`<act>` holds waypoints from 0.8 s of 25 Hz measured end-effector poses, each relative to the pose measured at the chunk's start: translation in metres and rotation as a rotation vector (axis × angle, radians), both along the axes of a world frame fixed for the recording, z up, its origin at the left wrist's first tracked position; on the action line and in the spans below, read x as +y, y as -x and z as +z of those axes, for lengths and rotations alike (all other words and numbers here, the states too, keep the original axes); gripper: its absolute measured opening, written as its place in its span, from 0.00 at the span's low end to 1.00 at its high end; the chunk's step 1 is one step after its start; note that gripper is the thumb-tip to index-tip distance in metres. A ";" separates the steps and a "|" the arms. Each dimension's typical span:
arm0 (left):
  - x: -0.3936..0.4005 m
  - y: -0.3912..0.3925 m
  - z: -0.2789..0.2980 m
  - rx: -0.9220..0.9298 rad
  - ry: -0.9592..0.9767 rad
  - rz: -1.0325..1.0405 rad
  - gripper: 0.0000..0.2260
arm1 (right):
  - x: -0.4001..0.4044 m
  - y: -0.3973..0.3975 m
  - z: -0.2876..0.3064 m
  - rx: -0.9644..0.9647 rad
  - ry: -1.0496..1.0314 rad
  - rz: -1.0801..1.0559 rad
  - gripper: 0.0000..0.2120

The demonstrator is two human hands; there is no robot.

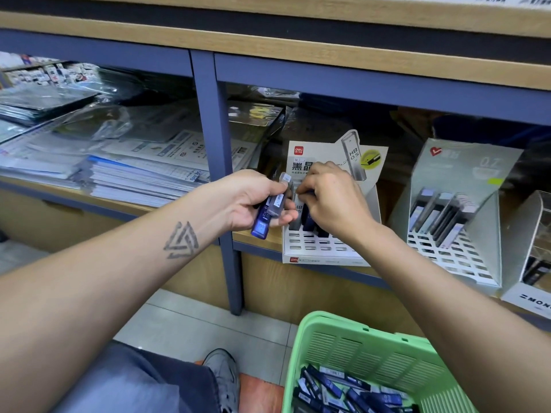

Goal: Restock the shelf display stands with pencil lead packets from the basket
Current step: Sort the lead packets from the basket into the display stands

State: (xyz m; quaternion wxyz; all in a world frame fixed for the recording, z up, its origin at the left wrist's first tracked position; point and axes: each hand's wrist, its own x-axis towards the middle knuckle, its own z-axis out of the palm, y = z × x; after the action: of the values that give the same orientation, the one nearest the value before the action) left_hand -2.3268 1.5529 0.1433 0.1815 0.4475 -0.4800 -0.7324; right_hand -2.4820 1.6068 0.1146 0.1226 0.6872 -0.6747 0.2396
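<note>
Slotting step: right hand (331,201) pinches a lead packet into the white display stand (328,248); left hand (253,201) grips spare packets (269,213) (several); next needs alignment.

Behind the right hand (331,201), the white display stand (328,251) reads "deli", "黑晶" and "HB 0.5". Right of that hand, the grey stand (465,174) reads "0.7"; a box (527,299) reads "MONO".
</note>
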 end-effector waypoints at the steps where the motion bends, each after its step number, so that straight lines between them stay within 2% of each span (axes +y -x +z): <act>1: 0.000 -0.001 0.000 0.007 0.009 0.001 0.09 | 0.000 0.001 0.000 0.004 -0.013 0.009 0.06; 6: 0.003 -0.003 0.003 0.031 0.090 -0.017 0.09 | 0.004 0.001 -0.003 0.182 -0.094 0.018 0.11; 7: 0.003 -0.003 0.003 0.038 0.106 -0.029 0.09 | 0.004 0.000 -0.003 0.167 -0.086 0.012 0.11; 8: 0.003 -0.003 0.003 0.042 0.118 -0.045 0.09 | 0.004 0.000 -0.001 0.046 -0.060 0.003 0.13; 9: 0.003 -0.002 0.004 0.044 0.126 -0.067 0.10 | 0.005 0.000 0.004 -0.205 -0.043 -0.009 0.14; 11: 0.002 -0.001 0.005 0.041 0.145 -0.120 0.13 | 0.006 0.003 0.014 -0.857 -0.051 0.077 0.18; 12: 0.002 -0.001 0.005 0.041 0.152 -0.148 0.13 | 0.007 0.004 0.016 -1.062 -0.064 0.154 0.19; 14: 0.003 0.000 0.005 0.053 0.152 -0.209 0.13 | 0.011 0.011 0.017 -1.205 -0.062 0.268 0.18; 20: 0.002 -0.003 0.003 0.032 0.143 -0.270 0.12 | 0.027 0.027 0.011 -1.336 -0.116 0.410 0.11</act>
State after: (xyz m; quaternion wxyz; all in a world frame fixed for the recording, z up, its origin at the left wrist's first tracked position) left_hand -2.3242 1.5544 0.1466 0.1203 0.3532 -0.5838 -0.7211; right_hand -2.5093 1.6333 0.1251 -0.4030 0.5117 -0.4739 0.5926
